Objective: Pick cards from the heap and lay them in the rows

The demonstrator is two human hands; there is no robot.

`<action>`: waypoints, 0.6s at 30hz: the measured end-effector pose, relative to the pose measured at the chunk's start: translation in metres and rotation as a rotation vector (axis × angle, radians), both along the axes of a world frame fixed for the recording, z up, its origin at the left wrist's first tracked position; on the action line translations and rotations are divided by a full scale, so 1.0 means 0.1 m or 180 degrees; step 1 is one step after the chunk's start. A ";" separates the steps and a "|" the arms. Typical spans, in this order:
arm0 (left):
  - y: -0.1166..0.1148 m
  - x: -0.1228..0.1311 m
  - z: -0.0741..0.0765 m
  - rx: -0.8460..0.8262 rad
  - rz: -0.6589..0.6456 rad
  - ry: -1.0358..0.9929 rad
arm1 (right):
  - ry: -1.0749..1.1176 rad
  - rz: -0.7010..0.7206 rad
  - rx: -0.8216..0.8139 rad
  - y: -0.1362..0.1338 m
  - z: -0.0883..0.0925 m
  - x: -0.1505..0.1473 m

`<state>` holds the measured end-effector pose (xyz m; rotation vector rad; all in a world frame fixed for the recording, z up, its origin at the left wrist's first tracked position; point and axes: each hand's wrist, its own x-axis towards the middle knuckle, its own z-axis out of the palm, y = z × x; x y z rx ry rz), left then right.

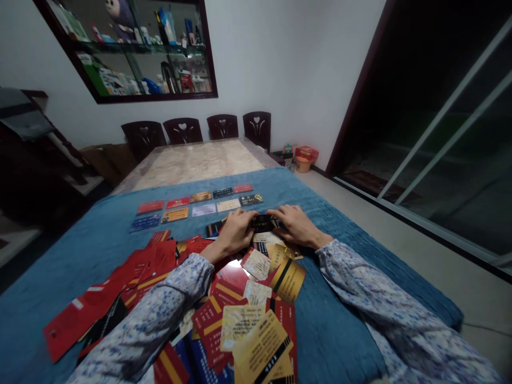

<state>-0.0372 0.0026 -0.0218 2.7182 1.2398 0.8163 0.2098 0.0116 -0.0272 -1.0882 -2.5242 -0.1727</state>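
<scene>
Between my two hands is a black card (263, 224) with small gold print, over the far edge of a loose pile of cards. My left hand (237, 230) has its fingers closed on the card's left end. At the other end, my right hand (295, 225) is curled with its fingertips on the card. White and gold cards lie under and just in front of my hands, among them a striped gold card (288, 279). Red cards (154, 261) spread to the left, and a pale gold card (262, 349) lies nearest me.
Beyond the pile, cards lie in two rows, including a black VIP card (251, 199) and an orange card (175, 214). A blue cloth (336, 320) covers the near part of the marble-topped table (208, 159). Dark chairs (183, 131) stand at its far end.
</scene>
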 end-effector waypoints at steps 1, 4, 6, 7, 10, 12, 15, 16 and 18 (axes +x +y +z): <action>0.00 0.00 0.00 -0.0033 0.0033 0.0038 | -0.0005 -0.0008 -0.0042 0.00 0.00 0.00; -0.01 0.01 0.01 -0.0124 0.0085 0.0086 | 0.0039 0.0022 -0.0142 0.00 -0.01 0.01; -0.01 0.02 0.02 -0.0160 0.0100 0.0069 | 0.0092 0.0078 -0.0164 0.01 -0.02 0.02; -0.02 0.02 0.02 -0.0170 0.0105 0.0053 | 0.0119 0.0118 -0.0155 0.02 -0.02 0.02; -0.02 0.01 0.03 -0.0193 0.0117 0.0001 | 0.0164 0.0230 -0.0059 0.04 -0.03 0.04; -0.01 0.00 0.04 -0.0209 0.0112 -0.0018 | 0.0142 0.0261 0.0009 0.05 -0.02 0.05; -0.01 -0.01 0.05 -0.0213 0.0109 -0.0012 | 0.0060 0.0254 0.0089 0.07 0.00 0.04; -0.01 -0.02 0.06 -0.0206 0.0118 -0.0001 | 0.0029 0.0244 0.0112 0.07 0.01 0.04; -0.01 -0.02 0.07 -0.0180 0.0138 0.0039 | -0.0023 0.0204 0.0154 0.06 0.03 0.02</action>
